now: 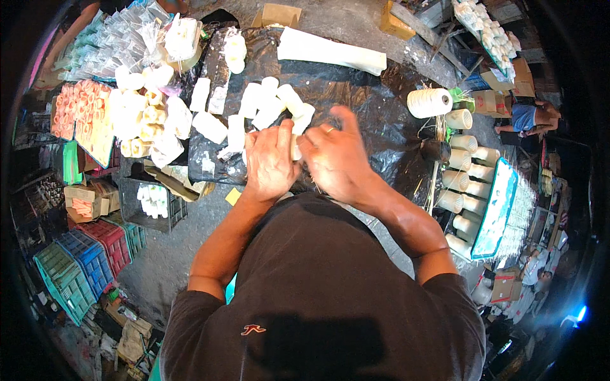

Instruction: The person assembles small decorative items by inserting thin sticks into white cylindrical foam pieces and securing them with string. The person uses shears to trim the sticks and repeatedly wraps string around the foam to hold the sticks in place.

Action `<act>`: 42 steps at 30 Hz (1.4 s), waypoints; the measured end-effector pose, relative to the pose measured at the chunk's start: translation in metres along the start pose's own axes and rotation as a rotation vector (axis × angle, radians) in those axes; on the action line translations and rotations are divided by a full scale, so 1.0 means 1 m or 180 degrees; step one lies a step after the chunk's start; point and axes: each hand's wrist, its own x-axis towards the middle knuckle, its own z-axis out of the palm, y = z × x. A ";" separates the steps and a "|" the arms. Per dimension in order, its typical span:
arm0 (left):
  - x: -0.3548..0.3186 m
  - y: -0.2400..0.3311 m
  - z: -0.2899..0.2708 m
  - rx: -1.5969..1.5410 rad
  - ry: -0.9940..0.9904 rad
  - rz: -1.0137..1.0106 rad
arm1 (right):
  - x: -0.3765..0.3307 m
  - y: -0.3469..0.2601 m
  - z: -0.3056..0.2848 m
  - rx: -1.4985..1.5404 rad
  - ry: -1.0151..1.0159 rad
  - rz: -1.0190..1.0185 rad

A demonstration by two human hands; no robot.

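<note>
Your left hand (270,162) and right hand (337,159) clench fingers around one white cylindrical wax piece (295,149) at centre; loose white pieces (267,105) wait at twelve o'clock, wrapped cream ones (149,114) piled at ten o'clock.

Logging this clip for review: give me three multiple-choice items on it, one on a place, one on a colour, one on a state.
1. Where is the big spool of pale twine?
A. right of the hands
B. left of the hands
C. in a crate

2. What colour is the sheet on the work surface?
A. white
B. black
C. red

3. What are both hands doing?
A. resting apart
B. gripping a white piece
C. lifting a box

Answers: 1 A, it stands at the sheet's right edge. 2 B, glossy black plastic. 3 B, left hand and right hand meet around a white piece.
</note>
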 end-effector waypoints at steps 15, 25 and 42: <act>0.023 -0.067 0.037 -0.6869 0.0089 -0.3453 | 0.024 -0.012 0.014 0.1387 0.1342 0.0126; 0.014 -0.047 0.050 -0.6219 0.0128 -0.3734 | 0.028 0.015 0.066 0.0995 0.0803 -0.0139; -0.005 -0.037 0.026 -0.5496 -0.0053 -0.3373 | 0.036 0.014 0.115 0.2338 0.1130 -0.0030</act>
